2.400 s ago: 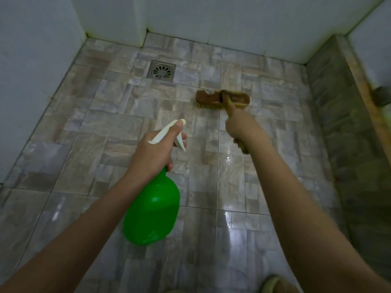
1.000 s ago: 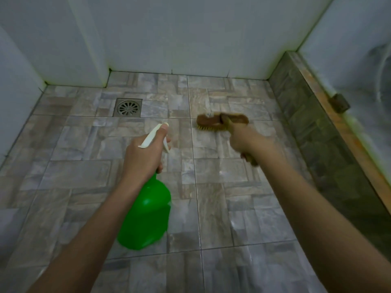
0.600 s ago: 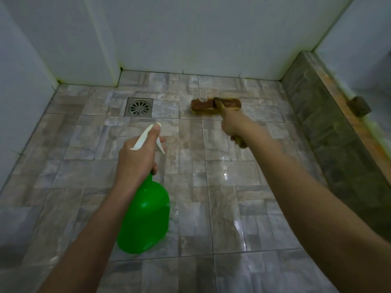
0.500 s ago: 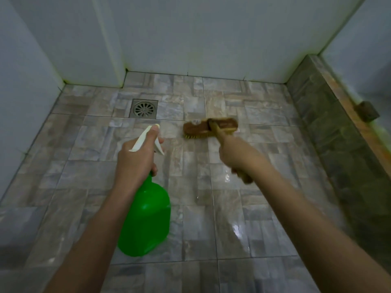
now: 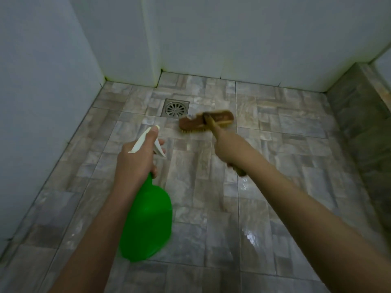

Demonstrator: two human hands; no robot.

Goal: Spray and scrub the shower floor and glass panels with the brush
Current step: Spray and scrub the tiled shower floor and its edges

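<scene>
Gripping green spray bottle, left fingers curled round neck, contents unseen | right fingers clasp brush handle

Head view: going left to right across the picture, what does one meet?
From the left: wall → bottle → drain → brush → ledge.
</scene>
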